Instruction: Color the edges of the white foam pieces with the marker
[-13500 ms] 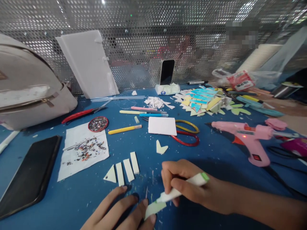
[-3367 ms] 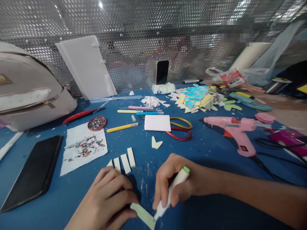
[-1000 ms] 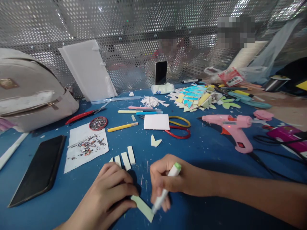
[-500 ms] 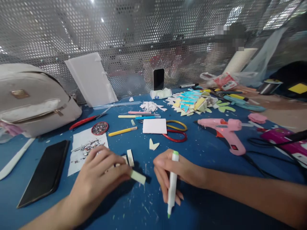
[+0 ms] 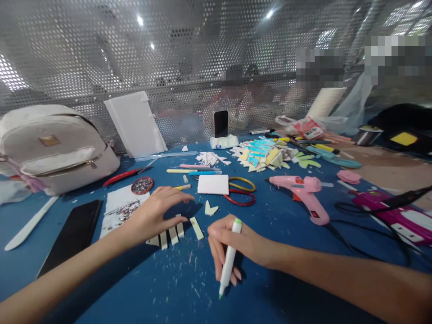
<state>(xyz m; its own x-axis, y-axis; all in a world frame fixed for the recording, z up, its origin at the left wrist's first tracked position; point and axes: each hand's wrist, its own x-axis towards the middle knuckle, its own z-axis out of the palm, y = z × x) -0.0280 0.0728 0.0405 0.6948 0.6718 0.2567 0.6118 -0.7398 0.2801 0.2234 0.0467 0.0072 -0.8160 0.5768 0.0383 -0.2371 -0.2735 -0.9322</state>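
Between the fingers and thumb of my right hand [image 5: 236, 243] is a white marker [image 5: 229, 261] with a green tip, pointing down just over the blue table. My left hand [image 5: 158, 209] hovers with fingers apart, holding nothing. Below it several short pale strips [image 5: 173, 235] lie side by side, partly hidden by the hand. One pale green strip [image 5: 196, 228] lies a little to their right, apart from both hands. Farther back lies a small pale yellow notched piece [image 5: 211, 208]. A yellow pen [image 5: 182, 187] is partly covered by my left fingers.
Scissors [image 5: 242, 198] lie under a white card [image 5: 213, 184]. A pink glue gun [image 5: 303, 193] with a black cord is on the right. A black phone [image 5: 72, 234], a sheet of glittery bits [image 5: 116, 207] and a backpack [image 5: 57, 144] stand left. Cut paper pieces [image 5: 266, 153] are heaped behind.
My left hand has let go of the pale green strip, which now lies on the table, and has lifted away with fingers spread. My right hand still holds the marker.
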